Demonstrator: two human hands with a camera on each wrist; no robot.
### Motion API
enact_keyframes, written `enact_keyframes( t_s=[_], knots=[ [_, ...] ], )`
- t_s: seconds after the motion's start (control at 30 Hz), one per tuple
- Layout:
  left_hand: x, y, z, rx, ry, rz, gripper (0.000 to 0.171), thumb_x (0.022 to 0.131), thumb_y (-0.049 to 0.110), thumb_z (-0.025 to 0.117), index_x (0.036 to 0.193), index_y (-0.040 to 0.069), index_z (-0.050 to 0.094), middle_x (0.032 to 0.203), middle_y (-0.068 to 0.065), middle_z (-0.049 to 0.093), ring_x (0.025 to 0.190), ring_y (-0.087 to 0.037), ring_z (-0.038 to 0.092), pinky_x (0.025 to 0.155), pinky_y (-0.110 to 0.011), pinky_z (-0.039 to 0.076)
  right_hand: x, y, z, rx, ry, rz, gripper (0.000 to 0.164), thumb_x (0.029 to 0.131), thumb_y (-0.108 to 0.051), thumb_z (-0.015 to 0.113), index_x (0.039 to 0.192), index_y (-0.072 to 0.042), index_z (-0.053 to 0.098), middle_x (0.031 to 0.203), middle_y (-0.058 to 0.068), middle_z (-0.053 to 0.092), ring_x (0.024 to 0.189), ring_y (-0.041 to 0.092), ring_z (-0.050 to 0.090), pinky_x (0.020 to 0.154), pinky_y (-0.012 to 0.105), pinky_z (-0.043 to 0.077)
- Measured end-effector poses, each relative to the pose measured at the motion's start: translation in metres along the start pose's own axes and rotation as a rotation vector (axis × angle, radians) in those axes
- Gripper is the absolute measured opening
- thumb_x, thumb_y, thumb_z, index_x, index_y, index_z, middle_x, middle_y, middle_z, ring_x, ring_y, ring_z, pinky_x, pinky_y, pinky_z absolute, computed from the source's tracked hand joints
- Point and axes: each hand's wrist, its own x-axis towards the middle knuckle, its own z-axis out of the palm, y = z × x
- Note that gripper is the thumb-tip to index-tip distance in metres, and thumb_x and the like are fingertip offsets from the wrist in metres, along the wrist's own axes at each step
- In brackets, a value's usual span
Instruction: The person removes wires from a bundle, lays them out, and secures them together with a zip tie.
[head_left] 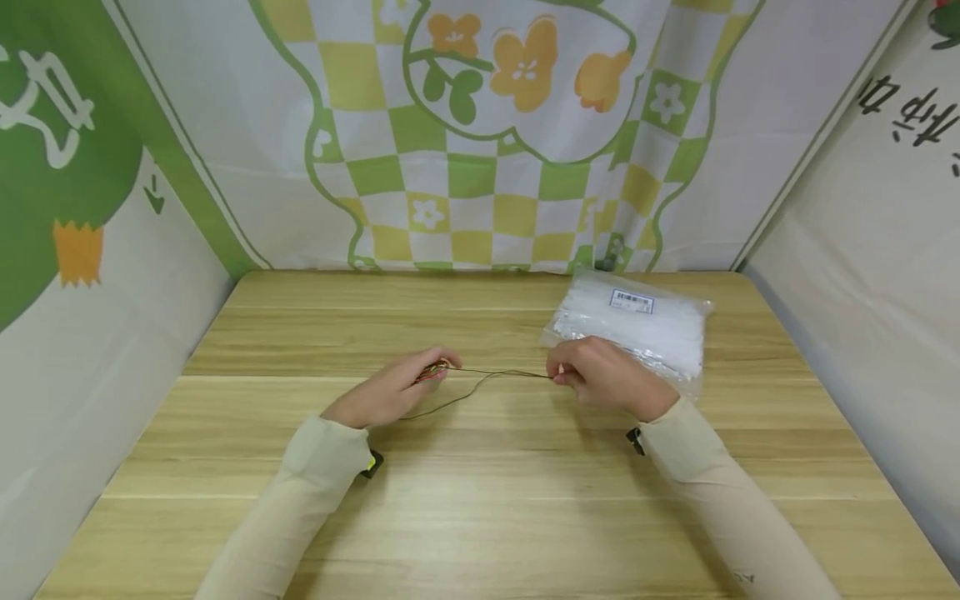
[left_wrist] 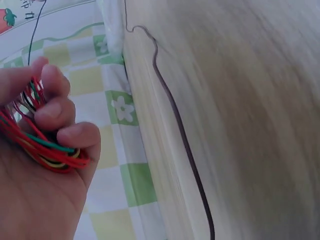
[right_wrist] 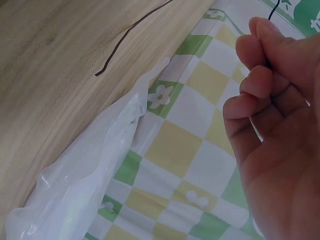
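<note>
The relation I'm watching is the dark strand (head_left: 480,370) stretched between the two hands: its long axis runs crosswise over the table (head_left: 480,517), nearly straight, from the left hand (head_left: 386,387) to the right hand (head_left: 611,379). I have the left fingers curled round a wire bundle (left_wrist: 52,154) — red, green, yellow and black lengths looped in the palm — so the bulk lies on the left, with that hand plainly nearer. On the right, thumb and forefinger pinch the dark strand, the other fingers curled in. A loose wire (left_wrist: 181,127) curves below the taut one, meeting its line about midway; whether it rests on the wood or hangs just above, I can't quite tell. The clear bag (head_left: 637,325) lies on the far side of the right hand — near it, perhaps touching.
</note>
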Motion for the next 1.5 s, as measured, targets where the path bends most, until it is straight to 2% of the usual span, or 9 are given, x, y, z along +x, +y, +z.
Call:
enact_keyframes(
  t_s=[0.2,0.47,0.67,0.83,1.0,1.2,1.3,1.37,1.5],
  knots=[
    [0.004,-0.002,0.002,-0.018,0.077,-0.071,0.029,0.117,0.024,0.037,0.133,0.011,0.058,0.128,-0.012,0.067,0.116,-0.03,0.064,0.097,-0.045,0.05,0.002,-0.001,0.002,0.003,0.026,-0.06,0.026,0.088,0.011,0.074,0.082,-0.014,0.068,0.076,-0.009,0.063,0.068,0.003,0.051,0.066,0.024,0.048],
    [0.015,0.001,0.008,0.006,0.181,-0.197,0.028,0.117,0.024,0.03,0.131,0.011,0.051,0.102,-0.014,0.056,0.092,-0.023,0.051,0.082,-0.039,0.043,0.011,-0.014,0.005,0.04,0.035,-0.216,0.035,0.085,0.019,0.065,0.076,-0.014,0.055,0.072,-0.006,0.05,0.07,0.003,0.045,0.066,0.021,0.042],
    [0.025,0.007,0.013,-0.021,0.256,-0.265,0.032,0.116,0.023,0.029,0.133,0.007,0.052,0.104,-0.015,0.056,0.089,-0.024,0.047,0.084,-0.04,0.039,0.012,-0.026,0.007,0.043,0.041,-0.291,0.034,0.083,0.019,0.066,0.077,-0.013,0.055,0.072,-0.005,0.051,0.071,0.005,0.047,0.067,0.02,0.042],
    [0.033,0.011,0.015,-0.038,0.274,-0.324,0.036,0.115,0.022,0.029,0.135,0.006,0.054,0.097,-0.011,0.053,0.08,-0.022,0.045,0.078,-0.037,0.039,0.014,-0.037,0.01,0.061,-0.007,-0.327,0.032,0.085,0.018,0.065,0.079,-0.013,0.057,0.073,-0.005,0.052,0.072,0.005,0.047,0.069,0.02,0.042],
    [0.041,0.013,0.017,-0.047,0.28,-0.348,0.036,0.114,0.02,0.031,0.134,0.004,0.055,0.124,-0.018,0.064,0.074,-0.021,0.043,0.072,-0.035,0.04,0.018,-0.048,0.016,0.105,-0.048,-0.354,0.033,0.086,0.018,0.061,0.077,-0.012,0.053,0.072,-0.005,0.046,0.072,0.003,0.044,0.07,0.018,0.039],
    [0.049,0.013,0.022,-0.026,0.281,-0.334,0.031,0.113,0.015,0.035,0.133,0.0,0.053,0.143,-0.02,0.063,0.1,-0.026,0.056,0.084,-0.037,0.045,0.023,-0.058,0.02,0.114,-0.075,-0.402,0.035,0.084,0.02,0.059,0.077,-0.013,0.05,0.072,-0.005,0.041,0.073,0.003,0.041,0.073,0.019,0.038],
    [0.049,0.009,0.02,-0.035,0.256,-0.327,0.033,0.113,0.018,0.034,0.133,-0.001,0.052,0.142,-0.021,0.063,0.088,-0.021,0.055,0.077,-0.033,0.045,0.023,-0.057,0.019,0.128,-0.07,-0.369,0.033,0.084,0.019,0.06,0.077,-0.013,0.052,0.072,-0.005,0.045,0.072,0.003,0.043,0.071,0.02,0.039],
    [0.045,0.003,0.015,-0.066,0.22,-0.321,0.036,0.114,0.022,0.03,0.134,-0.001,0.051,0.122,-0.022,0.065,0.071,-0.018,0.045,0.067,-0.03,0.041,0.02,-0.05,0.016,0.134,-0.06,-0.312,0.033,0.083,0.019,0.059,0.076,-0.013,0.052,0.071,-0.005,0.046,0.071,0.003,0.043,0.07,0.021,0.039],
    [0.031,-0.007,0.001,-0.14,0.144,-0.285,0.037,0.116,0.026,0.029,0.133,0.001,0.05,0.097,-0.01,0.05,0.075,-0.017,0.041,0.069,-0.029,0.038,0.011,-0.03,0.009,0.068,0.01,-0.133,0.033,0.084,0.017,0.061,0.075,-0.014,0.055,0.07,-0.008,0.047,0.067,0.004,0.042,0.065,0.022,0.038]
  ],
)
